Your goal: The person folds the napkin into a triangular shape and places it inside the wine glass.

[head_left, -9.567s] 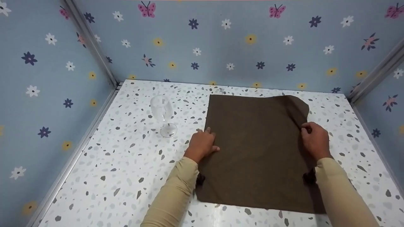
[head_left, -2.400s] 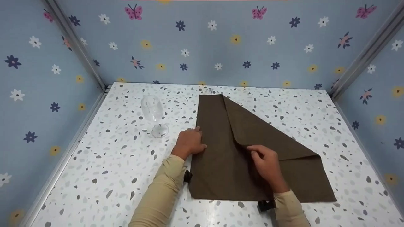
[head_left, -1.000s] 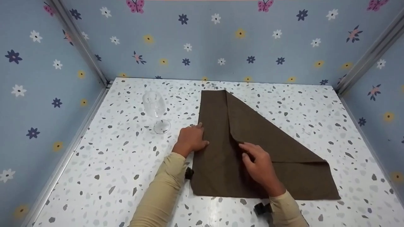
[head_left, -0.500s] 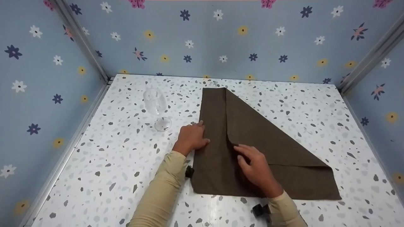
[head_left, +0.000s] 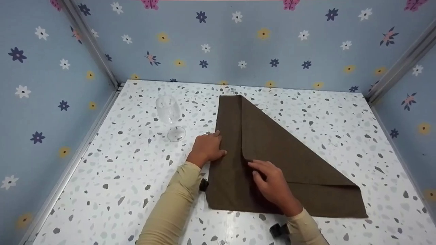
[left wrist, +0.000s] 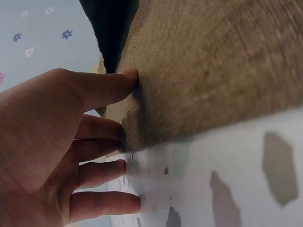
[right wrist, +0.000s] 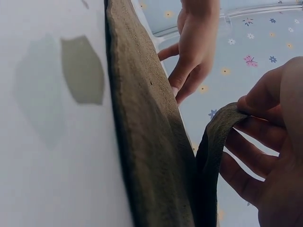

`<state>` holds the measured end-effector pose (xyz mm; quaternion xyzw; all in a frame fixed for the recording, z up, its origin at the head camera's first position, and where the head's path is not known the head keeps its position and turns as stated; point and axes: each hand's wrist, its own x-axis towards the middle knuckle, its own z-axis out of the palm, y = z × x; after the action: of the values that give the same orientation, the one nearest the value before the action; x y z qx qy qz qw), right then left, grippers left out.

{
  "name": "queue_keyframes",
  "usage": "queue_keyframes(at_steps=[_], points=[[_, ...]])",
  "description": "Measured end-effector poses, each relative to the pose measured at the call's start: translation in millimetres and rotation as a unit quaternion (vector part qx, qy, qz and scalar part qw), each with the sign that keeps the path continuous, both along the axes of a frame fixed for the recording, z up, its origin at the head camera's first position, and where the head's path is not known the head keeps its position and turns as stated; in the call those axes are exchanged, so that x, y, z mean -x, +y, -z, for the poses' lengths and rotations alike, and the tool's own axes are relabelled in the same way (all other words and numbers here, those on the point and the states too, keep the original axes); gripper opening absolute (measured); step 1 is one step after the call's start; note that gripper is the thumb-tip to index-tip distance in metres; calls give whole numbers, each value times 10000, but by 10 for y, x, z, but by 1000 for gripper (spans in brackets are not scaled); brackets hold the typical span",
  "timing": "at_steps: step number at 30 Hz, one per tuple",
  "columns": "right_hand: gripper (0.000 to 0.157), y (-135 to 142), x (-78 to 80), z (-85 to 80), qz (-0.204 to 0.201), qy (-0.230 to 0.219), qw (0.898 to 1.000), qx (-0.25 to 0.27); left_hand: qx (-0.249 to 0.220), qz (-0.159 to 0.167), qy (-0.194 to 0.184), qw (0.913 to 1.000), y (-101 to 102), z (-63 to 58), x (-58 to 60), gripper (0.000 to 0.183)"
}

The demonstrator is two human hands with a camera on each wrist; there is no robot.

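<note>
A brown cloth [head_left: 228,183] lies on the speckled table, its far right part turned over leftward into a slanting flap [head_left: 279,143]. My left hand [head_left: 206,147] rests at the cloth's left edge. In the left wrist view that hand's thumb [left wrist: 111,87] presses on the fabric, and its fairly straight fingers reach the edge and the tabletop. My right hand [head_left: 272,182] is over the middle of the cloth. The right wrist view shows its thumb and forefinger pinching the flap's raised edge [right wrist: 220,123], with the other fingers underneath. Fabric under the right palm is hidden in the head view.
A clear stemmed glass [head_left: 168,110] stands on the table [head_left: 136,177], left of the cloth and beyond my left hand. Flower-patterned blue panels [head_left: 221,41] enclose the back and sides. Black camera mounts [head_left: 279,230] sit at both wrists.
Earlier the cloth lay mostly flat; its right side is now folded leftward. My right hand has carried the edge left, lately slightly nearer me. The left hand has stayed at the left edge.
</note>
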<state>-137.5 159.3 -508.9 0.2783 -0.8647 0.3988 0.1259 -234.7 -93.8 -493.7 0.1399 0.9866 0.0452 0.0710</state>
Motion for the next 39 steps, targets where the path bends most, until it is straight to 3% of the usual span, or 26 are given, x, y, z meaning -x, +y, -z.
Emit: queue_keyframes(at_steps=[7, 13, 18, 25, 34, 39], points=[[28, 0, -14, -24, -65, 41, 10000, -19, 216, 91, 199, 9995, -4, -34, -24, 56], [27, -23, -9, -19, -107, 96, 9999, 28, 387, 14, 77, 9992, -15, -43, -58, 58], [26, -41, -20, -14, -134, -74, 9999, -48, 117, -74, -61, 9999, -48, -22, -87, 58], [26, -39, -44, 4, -133, -78, 9999, -51, -325, -103, 233, 9991, -65, 47, -105, 54], [26, -89, -68, 20, -267, -72, 9995, -122, -551, -272, 2, 9981, -147, 66, -116, 60], [26, -92, -87, 15, -328, -72, 9993, -162, -366, -273, 37, 9990, -187, 98, -82, 65]])
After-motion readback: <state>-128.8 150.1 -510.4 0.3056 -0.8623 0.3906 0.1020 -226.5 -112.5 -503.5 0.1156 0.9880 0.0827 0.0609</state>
